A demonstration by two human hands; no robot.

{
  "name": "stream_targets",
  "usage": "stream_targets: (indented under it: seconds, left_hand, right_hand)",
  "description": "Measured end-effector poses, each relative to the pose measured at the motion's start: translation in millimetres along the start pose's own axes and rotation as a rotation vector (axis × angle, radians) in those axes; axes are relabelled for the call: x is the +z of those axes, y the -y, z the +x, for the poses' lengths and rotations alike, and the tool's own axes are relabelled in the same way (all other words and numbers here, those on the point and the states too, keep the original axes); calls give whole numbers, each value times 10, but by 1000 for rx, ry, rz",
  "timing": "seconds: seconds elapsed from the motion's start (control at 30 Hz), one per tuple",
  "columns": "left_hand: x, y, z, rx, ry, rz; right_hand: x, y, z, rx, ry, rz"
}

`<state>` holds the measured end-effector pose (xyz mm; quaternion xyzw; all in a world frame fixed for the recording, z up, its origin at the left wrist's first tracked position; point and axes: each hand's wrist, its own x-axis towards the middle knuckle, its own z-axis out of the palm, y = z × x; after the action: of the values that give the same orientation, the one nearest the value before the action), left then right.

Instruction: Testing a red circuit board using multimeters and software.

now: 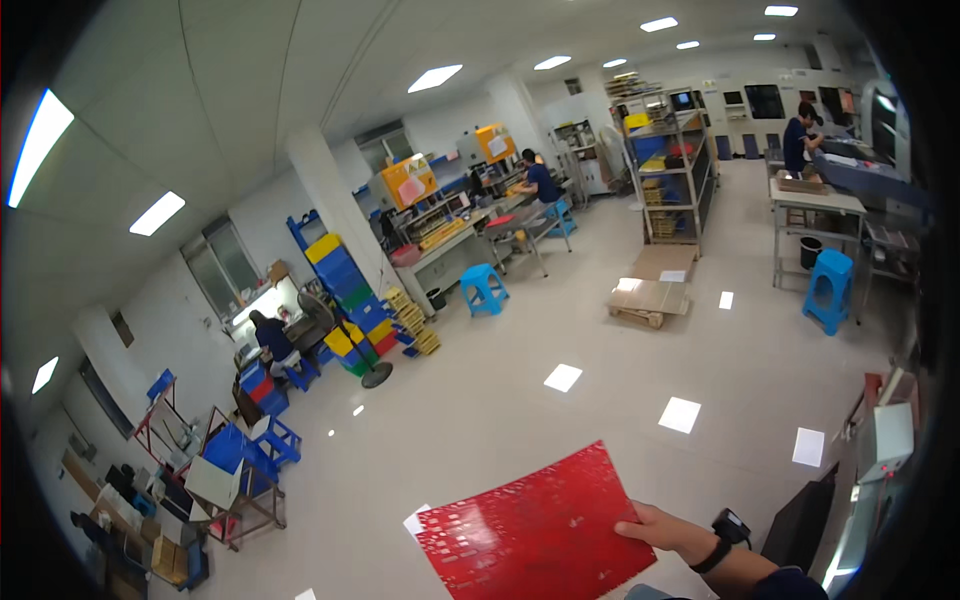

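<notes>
My right hand [655, 527] grips the right edge of a glossy red sheet [535, 530], thumb on its upper face. Small pale and dark marks are scattered over the sheet, densest toward its left side, and its lower edge runs out of the picture. A black band [713, 556] circles my right wrist, and a small black device [731, 526] shows just beyond it. My left hand is not in view.
A pallet with cardboard [650, 298] lies on the floor ahead, before a metal shelf rack [680, 180]. Blue stools [484, 290] and a standing fan [376, 375] are at left. A workbench [815, 200] and a grey machine [885, 440] stand at right. Several people work at benches.
</notes>
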<state>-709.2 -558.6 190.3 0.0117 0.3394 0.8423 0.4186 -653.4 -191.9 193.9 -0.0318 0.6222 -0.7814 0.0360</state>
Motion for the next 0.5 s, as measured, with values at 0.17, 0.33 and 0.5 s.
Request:
stream_targets:
  seconds: [0.17, 0.33, 0.5]
  left_hand:
    - [-549, -582, 330, 188, -218, 138]
    - [-1085, -1154, 862, 241, -391, 100]
    - [-1502, -2194, 1697, 208, -474, 14]
  right_hand:
    - [267, 132, 1575, -8, 73, -93]
    - [342, 21, 3185, 35, 348, -138]
    - [-195, 75, 4750, 226, 313, -27]
